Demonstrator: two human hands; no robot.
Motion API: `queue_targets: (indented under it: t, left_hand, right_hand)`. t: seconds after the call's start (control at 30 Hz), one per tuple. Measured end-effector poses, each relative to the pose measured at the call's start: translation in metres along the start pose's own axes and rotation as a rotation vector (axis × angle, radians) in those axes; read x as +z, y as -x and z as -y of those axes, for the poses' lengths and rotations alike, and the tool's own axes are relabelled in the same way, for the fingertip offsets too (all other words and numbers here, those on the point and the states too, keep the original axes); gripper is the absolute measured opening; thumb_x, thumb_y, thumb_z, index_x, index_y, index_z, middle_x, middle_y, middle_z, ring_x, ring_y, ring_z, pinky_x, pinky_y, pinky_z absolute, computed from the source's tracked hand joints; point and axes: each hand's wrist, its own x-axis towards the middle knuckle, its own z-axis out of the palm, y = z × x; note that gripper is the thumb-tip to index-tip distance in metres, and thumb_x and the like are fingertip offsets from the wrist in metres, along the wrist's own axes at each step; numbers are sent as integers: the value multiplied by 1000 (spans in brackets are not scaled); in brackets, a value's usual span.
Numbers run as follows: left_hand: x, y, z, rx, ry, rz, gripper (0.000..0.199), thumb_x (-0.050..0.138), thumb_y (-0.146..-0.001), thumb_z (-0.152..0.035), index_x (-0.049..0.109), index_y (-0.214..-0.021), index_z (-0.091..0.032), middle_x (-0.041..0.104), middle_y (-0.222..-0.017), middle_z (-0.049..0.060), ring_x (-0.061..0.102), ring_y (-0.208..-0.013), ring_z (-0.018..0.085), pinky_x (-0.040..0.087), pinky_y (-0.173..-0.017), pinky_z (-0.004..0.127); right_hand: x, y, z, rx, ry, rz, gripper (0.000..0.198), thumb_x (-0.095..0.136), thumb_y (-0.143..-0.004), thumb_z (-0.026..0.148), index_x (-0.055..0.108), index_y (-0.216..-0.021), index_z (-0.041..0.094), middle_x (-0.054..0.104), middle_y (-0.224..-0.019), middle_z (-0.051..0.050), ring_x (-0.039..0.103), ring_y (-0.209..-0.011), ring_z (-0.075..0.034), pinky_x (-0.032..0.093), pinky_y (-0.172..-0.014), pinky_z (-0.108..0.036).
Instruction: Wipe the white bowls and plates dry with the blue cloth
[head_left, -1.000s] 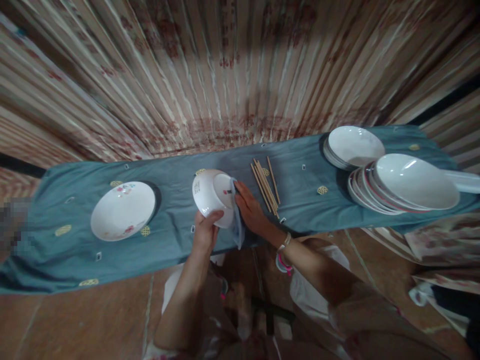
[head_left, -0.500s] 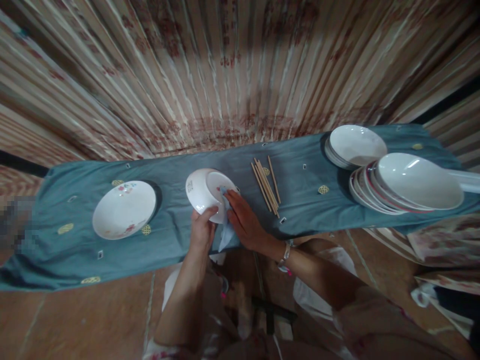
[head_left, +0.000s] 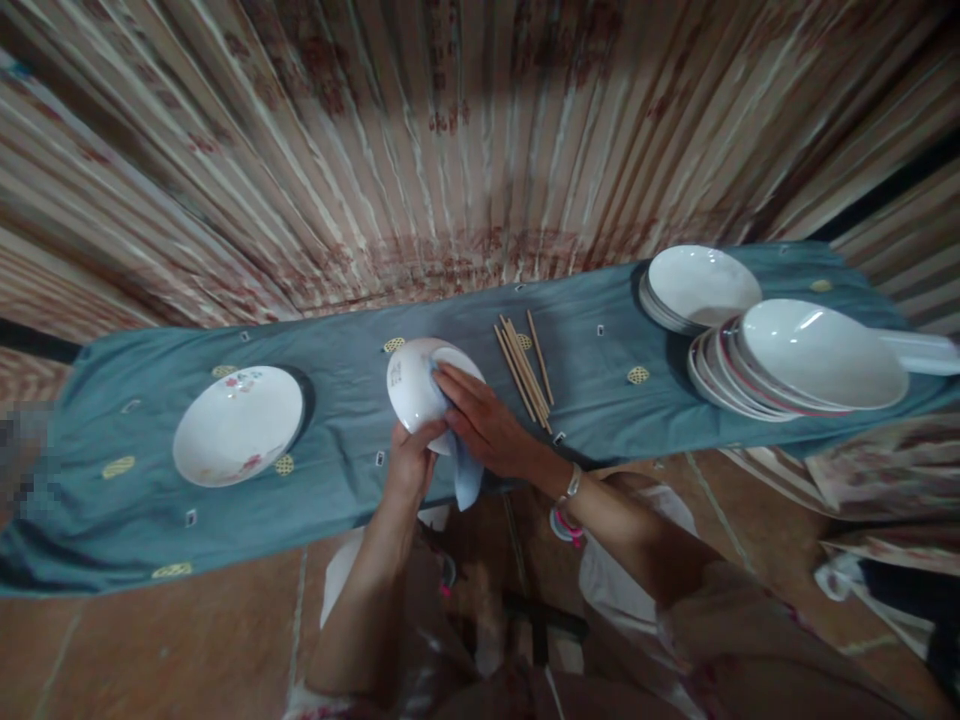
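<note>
My left hand (head_left: 412, 460) grips the near edge of a white bowl (head_left: 413, 388), which is tilted so that its underside shows on the left. In my right hand (head_left: 484, 420) is a light blue cloth (head_left: 468, 478), pressed against the bowl's right side with the fingers over its rim. The cloth's loose end hangs below the bowl. Just right of my hands, several wooden chopsticks (head_left: 523, 372) lie on the teal tablecloth (head_left: 341, 400). The bowl's inside is mostly covered by my right hand and the cloth.
On the left lies a shallow white floral bowl (head_left: 238, 425). Stacked bowls (head_left: 703, 287) and a larger tilted stack of bowls (head_left: 825, 355) stand at the right, beside a white handle (head_left: 926, 352). A pleated curtain (head_left: 390, 150) hangs behind the narrow table.
The bowl has shifted slightly right and turned, showing less of its inside. My right hand and the cloth have moved across its face toward the left rim.
</note>
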Motion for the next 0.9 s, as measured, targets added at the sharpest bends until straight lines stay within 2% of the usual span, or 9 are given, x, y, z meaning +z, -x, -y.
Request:
queue_targets:
  t: [0.2, 0.37, 0.57, 0.7, 0.9]
  left_hand:
    - [1, 1, 0, -11, -26, 18, 40, 74, -44, -14, 72, -84, -16, 69, -65, -3, 59, -56, 13, 46, -57, 23]
    - [1, 1, 1, 1, -33, 18, 43, 74, -44, -14, 73, -87, -15, 66, -59, -3, 60, -54, 14, 47, -56, 24]
    - [2, 1, -1, 19, -11, 24, 45, 73, -46, -16, 73, -91, -17, 72, -69, 0, 68, -70, 20, 52, -66, 28]
    - [1, 0, -2, 29, -12, 9, 44, 73, -47, -17, 72, -90, -18, 72, -73, 0, 67, -72, 19, 51, -68, 27]
    - [0, 4, 1, 30, -37, 38, 27, 74, -45, -17, 69, -72, -19, 63, -60, -4, 58, -58, 13, 47, -59, 24]
  right_hand:
    - [-2, -6, -10, 105, 44, 34, 53, 26, -102, 37, 29, -152, 17, 33, -157, -15, 27, -147, -23, 23, -120, -52]
    - [6, -4, -23, 178, 15, -45, 54, 27, -102, 40, 33, -150, 17, 36, -156, -14, 28, -147, -22, 24, -120, -51]
    - [15, 2, -28, 225, -39, -140, 50, 29, -102, 38, 45, -143, 14, 46, -149, -15, 36, -143, -20, 28, -121, -46]
    - [14, 4, -10, 161, -102, -145, 45, 30, -102, 31, 45, -143, 20, 47, -148, -10, 40, -140, -18, 32, -120, -44]
    - [1, 0, 20, -45, -45, -42, 52, 31, -99, 25, 31, -151, 22, 33, -158, -7, 24, -148, -21, 26, -123, -46]
